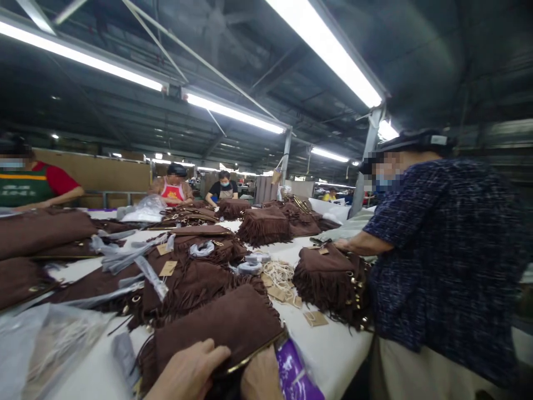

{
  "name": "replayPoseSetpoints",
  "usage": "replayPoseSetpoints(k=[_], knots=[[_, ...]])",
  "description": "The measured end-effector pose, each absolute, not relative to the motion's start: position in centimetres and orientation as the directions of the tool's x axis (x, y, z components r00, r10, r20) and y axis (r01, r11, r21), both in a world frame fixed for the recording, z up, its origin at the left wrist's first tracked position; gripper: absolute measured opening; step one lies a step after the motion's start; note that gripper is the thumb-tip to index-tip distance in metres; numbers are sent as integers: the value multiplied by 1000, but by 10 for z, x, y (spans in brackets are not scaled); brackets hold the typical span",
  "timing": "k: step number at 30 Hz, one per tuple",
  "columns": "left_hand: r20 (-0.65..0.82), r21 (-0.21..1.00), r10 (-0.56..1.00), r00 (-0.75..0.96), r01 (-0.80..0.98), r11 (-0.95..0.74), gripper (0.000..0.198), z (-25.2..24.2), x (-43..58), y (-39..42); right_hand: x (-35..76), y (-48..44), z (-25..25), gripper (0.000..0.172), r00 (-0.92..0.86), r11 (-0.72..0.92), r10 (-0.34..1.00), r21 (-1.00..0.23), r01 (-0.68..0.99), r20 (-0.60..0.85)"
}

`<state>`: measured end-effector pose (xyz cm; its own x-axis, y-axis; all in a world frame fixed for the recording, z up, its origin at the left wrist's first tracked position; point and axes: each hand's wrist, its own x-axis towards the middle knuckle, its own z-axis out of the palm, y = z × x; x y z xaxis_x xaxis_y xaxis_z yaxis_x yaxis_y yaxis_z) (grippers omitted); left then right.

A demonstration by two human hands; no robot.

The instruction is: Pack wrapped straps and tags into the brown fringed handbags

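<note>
A dark brown suede-like bag (216, 325) with a gold zip along its near edge lies right in front of me. My left hand (194, 364) is closed on the near edge of the bag, fingers curled over the brown material. Just to its right, my right hand (261, 373) reaches in at the zip edge; its fingers are hidden by the bag. A purple and white printed plastic piece (293, 369) lies beside my right wrist. Behind the bag, more brown fringed bags (200, 286) are heaped, with tan paper tags (168, 268) on them.
White cords (281, 276) and a loose tag (315, 318) lie on the white table (333, 355). Clear plastic (45, 344) spreads at left. On the right, a person in a dark patterned shirt (449, 261) handles a fringed bag stack (327, 272). Several people work farther back.
</note>
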<state>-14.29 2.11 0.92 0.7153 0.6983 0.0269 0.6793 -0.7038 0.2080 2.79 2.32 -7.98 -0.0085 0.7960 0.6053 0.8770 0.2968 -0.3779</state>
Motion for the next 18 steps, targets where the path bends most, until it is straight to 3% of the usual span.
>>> replayPoseSetpoints(k=[3,7,10,13,16,18], knots=[[-47,172,669,742,666,-726,69,2,-143,21,35,11,-90,38,-24,204,830,-263,943,557],[-124,122,676,726,687,-716,70,6,-138,22,88,-22,-84,28,-87,229,839,-204,952,537],[-162,90,675,720,692,-716,72,7,-135,23,141,-32,-56,46,-51,191,859,-228,955,509],[-156,87,682,714,698,-711,71,4,-133,26,178,-21,-33,62,-154,221,929,-172,960,336],[-190,56,692,696,712,-700,67,8,-132,25,189,-7,-24,50,-247,299,933,-183,937,262],[-190,25,705,684,721,-693,50,19,-128,19,187,-7,-19,36,-222,281,936,-198,939,273]])
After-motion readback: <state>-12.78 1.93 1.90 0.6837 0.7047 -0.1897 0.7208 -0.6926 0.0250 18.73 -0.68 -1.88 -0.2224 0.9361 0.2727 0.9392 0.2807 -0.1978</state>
